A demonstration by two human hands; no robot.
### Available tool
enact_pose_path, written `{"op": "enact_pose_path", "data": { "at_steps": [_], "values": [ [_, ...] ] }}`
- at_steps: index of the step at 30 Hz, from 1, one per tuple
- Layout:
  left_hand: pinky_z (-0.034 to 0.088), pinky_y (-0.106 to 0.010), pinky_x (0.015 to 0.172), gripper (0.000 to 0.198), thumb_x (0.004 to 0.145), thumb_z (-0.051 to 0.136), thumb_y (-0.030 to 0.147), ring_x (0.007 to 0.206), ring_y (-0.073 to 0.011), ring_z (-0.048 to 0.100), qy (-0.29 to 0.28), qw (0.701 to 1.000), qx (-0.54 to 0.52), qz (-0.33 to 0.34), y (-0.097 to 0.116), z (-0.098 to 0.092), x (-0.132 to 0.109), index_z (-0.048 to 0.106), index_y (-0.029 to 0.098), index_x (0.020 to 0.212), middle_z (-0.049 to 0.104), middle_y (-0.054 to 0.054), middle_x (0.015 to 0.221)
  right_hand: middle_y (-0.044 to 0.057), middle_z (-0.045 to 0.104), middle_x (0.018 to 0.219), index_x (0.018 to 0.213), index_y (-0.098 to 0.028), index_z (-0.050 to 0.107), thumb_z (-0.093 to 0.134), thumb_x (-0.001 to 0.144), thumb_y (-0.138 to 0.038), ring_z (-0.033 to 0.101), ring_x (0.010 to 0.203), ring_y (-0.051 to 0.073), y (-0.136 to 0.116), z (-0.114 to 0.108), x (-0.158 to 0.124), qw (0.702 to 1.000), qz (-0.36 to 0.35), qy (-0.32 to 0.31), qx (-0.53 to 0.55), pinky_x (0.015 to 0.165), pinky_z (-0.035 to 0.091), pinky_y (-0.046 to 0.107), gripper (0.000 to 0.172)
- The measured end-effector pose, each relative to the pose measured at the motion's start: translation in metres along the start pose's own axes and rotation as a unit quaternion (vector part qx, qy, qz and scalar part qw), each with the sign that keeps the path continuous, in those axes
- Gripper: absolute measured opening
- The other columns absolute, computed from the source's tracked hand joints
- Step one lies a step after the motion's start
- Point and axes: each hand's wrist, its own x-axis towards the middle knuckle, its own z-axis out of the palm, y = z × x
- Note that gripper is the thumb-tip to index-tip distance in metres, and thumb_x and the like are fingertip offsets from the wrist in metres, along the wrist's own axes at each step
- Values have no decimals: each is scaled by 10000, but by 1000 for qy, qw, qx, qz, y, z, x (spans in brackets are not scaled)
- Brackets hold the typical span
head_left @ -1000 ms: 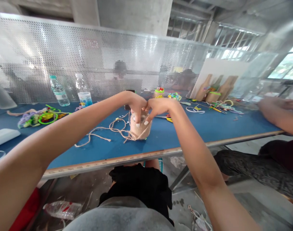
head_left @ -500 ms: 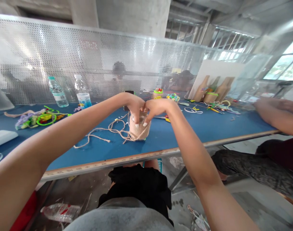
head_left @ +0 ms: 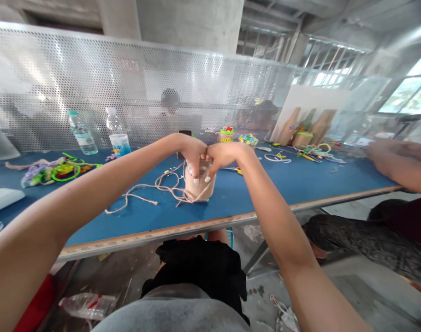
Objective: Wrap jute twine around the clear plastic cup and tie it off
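Jute spool (head_left: 199, 186) (upright) under both grips (head_left: 193, 154) (head_left: 225, 156).

two hands (head_left: 192, 153) (head_left: 227, 154), one jute twine spool (head_left: 199, 186), two plastic bottles (head_left: 81, 131) (head_left: 114, 122), one paper cup (head_left: 120, 145), three wooden cutouts (head_left: 293, 127) (head_left: 306, 128) (head_left: 321, 127)

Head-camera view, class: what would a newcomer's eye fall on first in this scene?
At the centre, the left hand and right hand meet over a twine-wrapped cylinder on the blue table, with loose jute twine trailing to its left. Behind rises a perforated metal screen; bright pipe cleaners lie far left.
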Motion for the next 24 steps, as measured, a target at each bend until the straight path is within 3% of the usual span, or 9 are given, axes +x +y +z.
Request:
{"op": "enact_pose_path", "data": {
  "at_steps": [7,12,17,24],
  "values": [
    [431,-296,772,316,546,776,356,817,-261,605,-15,1000,7,1,-2,-1,4,742,192,815,639,-12,654,34,672,722,747,-138,692,812,560,-582,612,681,196,10,6,0,999,-26,23,17,568,406,282,497],
    [434,-302,753,331,519,793,329,798,-262,603,-12,1000,-3,10,-6,-1,6,741,206,822,631,-7,639,51,700,752,750,-149,707,844,488,-574,637,752,226,16,7,2,998,-30,19,48,623,442,296,517],
    [433,-290,752,282,542,787,371,776,-240,604,-10,1000,22,7,-5,0,5,731,204,762,626,-2,627,75,710,801,767,-126,702,838,513,-558,656,745,238,14,7,1,999,-21,17,40,619,454,313,520],
    [431,-272,680,505,548,752,420,733,-225,607,-17,999,51,2,-6,2,5,712,166,983,686,-39,802,-7,616,653,638,-159,586,847,565,-409,610,632,171,6,5,-4,998,7,8,61,542,406,273,369]
  ]
}}
